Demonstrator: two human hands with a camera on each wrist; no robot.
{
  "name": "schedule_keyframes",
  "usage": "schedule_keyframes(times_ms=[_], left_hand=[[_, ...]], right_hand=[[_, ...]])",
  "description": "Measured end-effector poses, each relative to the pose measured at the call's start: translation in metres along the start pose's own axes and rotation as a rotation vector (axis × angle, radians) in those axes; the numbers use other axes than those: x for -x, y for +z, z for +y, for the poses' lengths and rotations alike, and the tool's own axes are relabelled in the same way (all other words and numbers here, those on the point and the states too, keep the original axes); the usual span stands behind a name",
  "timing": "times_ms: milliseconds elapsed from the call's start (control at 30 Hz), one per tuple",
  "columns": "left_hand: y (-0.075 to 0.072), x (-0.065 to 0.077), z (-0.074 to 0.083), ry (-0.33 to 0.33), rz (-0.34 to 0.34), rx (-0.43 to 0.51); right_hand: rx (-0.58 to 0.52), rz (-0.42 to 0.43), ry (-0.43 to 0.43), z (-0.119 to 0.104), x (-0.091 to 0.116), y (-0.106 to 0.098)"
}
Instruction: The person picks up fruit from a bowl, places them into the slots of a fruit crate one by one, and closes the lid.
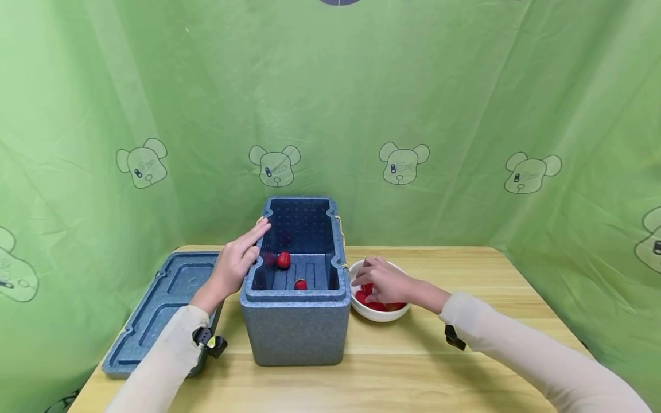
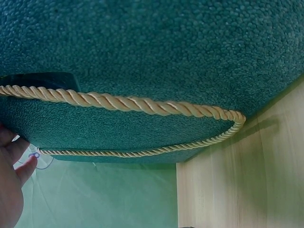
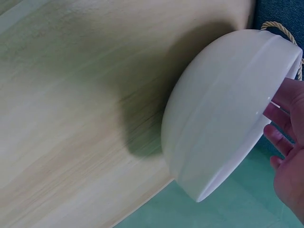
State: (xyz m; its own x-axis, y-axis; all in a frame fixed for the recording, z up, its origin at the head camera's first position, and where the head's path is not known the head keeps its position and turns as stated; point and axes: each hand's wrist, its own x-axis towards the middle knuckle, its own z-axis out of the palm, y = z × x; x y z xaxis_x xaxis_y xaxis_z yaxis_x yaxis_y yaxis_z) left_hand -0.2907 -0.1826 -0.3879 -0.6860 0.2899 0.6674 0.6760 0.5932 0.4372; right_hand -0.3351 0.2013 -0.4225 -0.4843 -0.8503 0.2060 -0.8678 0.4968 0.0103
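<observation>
A speckled blue foam box (image 1: 296, 332) stands lidless on the table. Two strawberries, one larger (image 1: 283, 260) and one near the front wall (image 1: 300, 284), lie on its floor. My left hand (image 1: 234, 265) rests on the box's left rim with its fingers stretched along it. To the right of the box sits a white bowl (image 3: 223, 104) with several red strawberries (image 1: 377, 307) in it. My right hand (image 1: 384, 282) reaches down into this bowl, thumb apart from the fingers, around the fruit. I cannot tell whether its fingertips pinch a strawberry; the bowl's wall hides them in the right wrist view.
The box's blue lid (image 1: 172, 310) lies on the table at the left, partly under my left forearm. Gold rope handles (image 2: 156, 107) hang along the box's sides. A green curtain (image 1: 341, 115) with bear-head outlines surrounds the wooden table (image 1: 439, 355) at the back and sides.
</observation>
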Motion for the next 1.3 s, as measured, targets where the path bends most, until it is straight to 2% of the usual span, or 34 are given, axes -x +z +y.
schedule_keyframes(times_ms=[567, 900, 1300], left_hand=[[-0.001, 0.000, 0.001, 0.003, 0.012, -0.004], [0.001, 0.001, 0.001, -0.001, 0.009, -0.004], [0.000, 0.000, 0.001, -0.013, 0.006, -0.010]], right_hand=[[0.026, -0.036, -0.036, 0.009, -0.001, 0.009], [-0.028, -0.074, 0.020, 0.011, -0.003, 0.011], [-0.040, -0.049, 0.012, 0.016, -0.005, 0.013]])
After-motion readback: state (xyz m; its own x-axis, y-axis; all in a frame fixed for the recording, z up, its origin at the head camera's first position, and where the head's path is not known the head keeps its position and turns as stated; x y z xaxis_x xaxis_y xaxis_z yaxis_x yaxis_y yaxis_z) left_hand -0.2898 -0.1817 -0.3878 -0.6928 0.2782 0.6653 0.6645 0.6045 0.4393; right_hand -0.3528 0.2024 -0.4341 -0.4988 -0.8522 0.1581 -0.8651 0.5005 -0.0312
